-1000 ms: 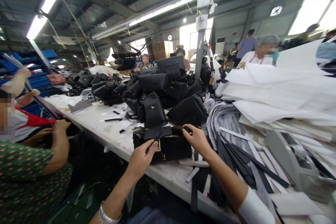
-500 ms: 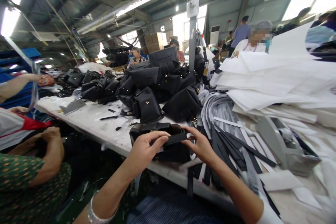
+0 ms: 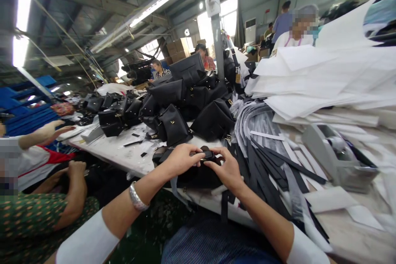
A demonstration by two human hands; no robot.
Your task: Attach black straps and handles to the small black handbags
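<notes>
A black handbag lies at the near edge of the white table, right in front of me. My left hand grips the upper edge of this bag, thumb and fingers pinched near its middle. Opposite it, my right hand pinches the same edge from the right side. The fingertips of both hands nearly meet over a small dark part with a metallic glint, too small to name. The bag's lower body hangs beneath my hands, partly covered by them.
A heap of black handbags rises behind. To the right lie black straps, white sheets and a grey tape dispenser. A post stands beyond the heap. Co-workers sit at my left, one arm reaching toward the table.
Both hands have drawn closer together at the bag's upper edge, and the dark flap between them is now mostly covered. The co-worker's hand at left has lowered and opened. The view has shifted slightly.
</notes>
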